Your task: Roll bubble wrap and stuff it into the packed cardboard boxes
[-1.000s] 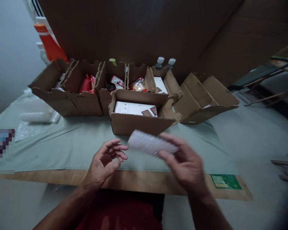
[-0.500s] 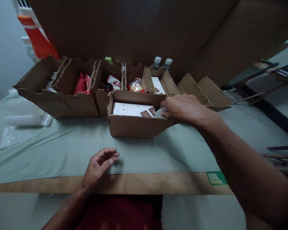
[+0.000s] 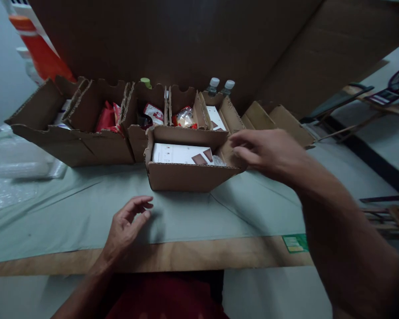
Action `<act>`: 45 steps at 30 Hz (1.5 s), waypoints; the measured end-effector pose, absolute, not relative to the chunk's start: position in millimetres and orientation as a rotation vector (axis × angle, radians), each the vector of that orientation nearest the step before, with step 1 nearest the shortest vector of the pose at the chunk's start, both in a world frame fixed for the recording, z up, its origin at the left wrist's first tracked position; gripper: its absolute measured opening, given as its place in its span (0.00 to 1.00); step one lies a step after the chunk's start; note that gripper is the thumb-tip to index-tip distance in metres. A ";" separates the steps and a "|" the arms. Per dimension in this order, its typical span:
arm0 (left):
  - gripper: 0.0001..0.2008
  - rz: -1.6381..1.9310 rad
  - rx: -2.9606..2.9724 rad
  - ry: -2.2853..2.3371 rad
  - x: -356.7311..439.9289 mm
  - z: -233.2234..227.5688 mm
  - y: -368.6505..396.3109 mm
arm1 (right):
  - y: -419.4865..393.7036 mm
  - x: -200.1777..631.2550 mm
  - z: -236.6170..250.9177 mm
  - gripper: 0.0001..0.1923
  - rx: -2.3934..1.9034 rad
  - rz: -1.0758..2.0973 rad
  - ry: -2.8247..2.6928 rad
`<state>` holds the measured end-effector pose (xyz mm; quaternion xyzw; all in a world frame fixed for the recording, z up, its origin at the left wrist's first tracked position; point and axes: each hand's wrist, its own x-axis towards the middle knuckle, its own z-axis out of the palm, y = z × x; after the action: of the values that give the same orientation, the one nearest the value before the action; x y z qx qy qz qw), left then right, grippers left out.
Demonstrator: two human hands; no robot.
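Note:
A cardboard bin (image 3: 182, 178) stands at the front of the row, with a white box (image 3: 176, 153) bearing brown shapes lying inside it. Crumpled clear plastic (image 3: 218, 161) sits at the right end of that white box. My right hand (image 3: 264, 150) is over the bin's right end, its thumb and fingers apart and nothing seen between them. Whether it touches the cardboard I cannot tell. Closer to me, my left hand (image 3: 128, 223) hovers by the table's front edge, fingers loosely curved and apart, holding nothing.
Behind stand more cardboard bins (image 3: 109, 148) holding a red packet (image 3: 107, 117), a white-and-red packet (image 3: 154, 114), a clear snack bag (image 3: 185, 117) and another white box (image 3: 215, 118). Bubble wrap (image 3: 20, 170) lies at left. Two capped bottles (image 3: 213, 86) (image 3: 228, 87) rise behind. A green label (image 3: 294, 243) marks the table edge.
My right hand has let go of the clear plastic and drawn back to the right; the plastic stays in the bin. My left hand has shifted slightly left. The view has turned a little.

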<state>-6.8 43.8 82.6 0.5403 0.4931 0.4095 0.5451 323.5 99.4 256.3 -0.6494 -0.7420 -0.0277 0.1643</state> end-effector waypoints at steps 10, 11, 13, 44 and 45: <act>0.42 1.113 1.597 1.072 30.7 82.8 110.7 | 42.4 324.7 127.7 0.25 -1.719 0.468 -1.536; 0.41 1.106 1.587 1.047 36.7 82.8 111.4 | 45.7 319.9 116.4 0.23 -1.724 0.502 -1.521; 0.39 1.104 1.544 1.010 41.0 82.6 101.0 | 41.9 310.3 104.5 0.20 -1.767 0.494 -1.482; 0.30 1.065 1.460 1.072 66.7 83.0 19.4 | -52.4 325.3 98.6 0.18 -1.778 0.291 -1.249; 0.32 1.045 1.486 1.017 83.7 81.4 20.2 | -63.5 339.3 95.5 0.19 -1.822 0.251 -1.190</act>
<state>83.7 20.2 81.4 0.6160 0.4217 0.4329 0.5053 339.3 -63.5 95.5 -0.7393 -0.4830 0.1018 0.4579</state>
